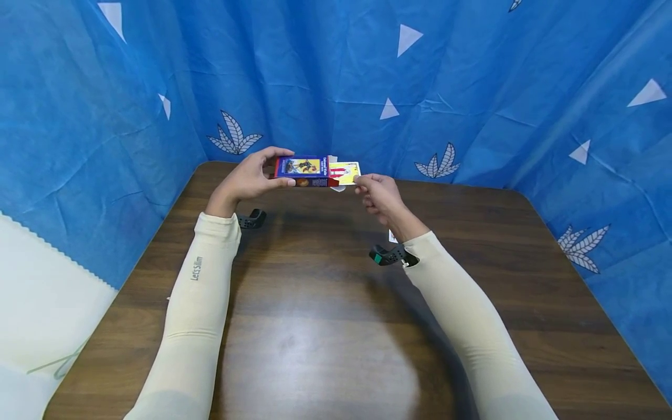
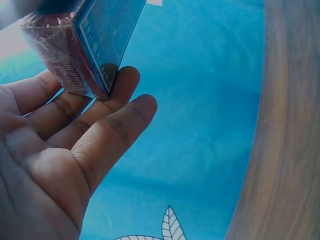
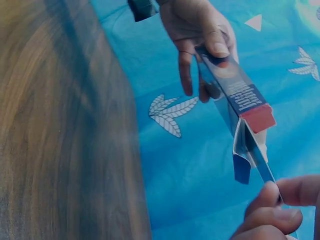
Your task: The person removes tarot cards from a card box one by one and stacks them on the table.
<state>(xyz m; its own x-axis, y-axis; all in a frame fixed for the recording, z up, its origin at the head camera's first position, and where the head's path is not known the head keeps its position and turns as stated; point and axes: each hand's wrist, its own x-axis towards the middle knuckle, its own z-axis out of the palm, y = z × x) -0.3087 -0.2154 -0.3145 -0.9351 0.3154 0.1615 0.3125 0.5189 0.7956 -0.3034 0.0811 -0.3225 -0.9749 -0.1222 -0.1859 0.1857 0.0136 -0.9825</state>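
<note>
My left hand [image 1: 251,175] grips a blue and red tarot card box [image 1: 302,167] by its closed left end, thumb along the near side and fingers round the far side. The box is held up over the back of the table, its open end facing right with the flaps spread. A yellow tarot card [image 1: 342,170] with red figures sticks partway out of that end. Between thumb and forefinger, my right hand [image 1: 382,196] pinches the card's outer edge. In the right wrist view, the card [image 3: 263,162] runs from the box mouth to my fingertips.
Partly hidden by my right wrist, a small white card-like piece [image 1: 392,237] lies on the brown wooden table [image 1: 315,280]. A blue patterned curtain [image 1: 336,76] hangs close behind the table and along its sides.
</note>
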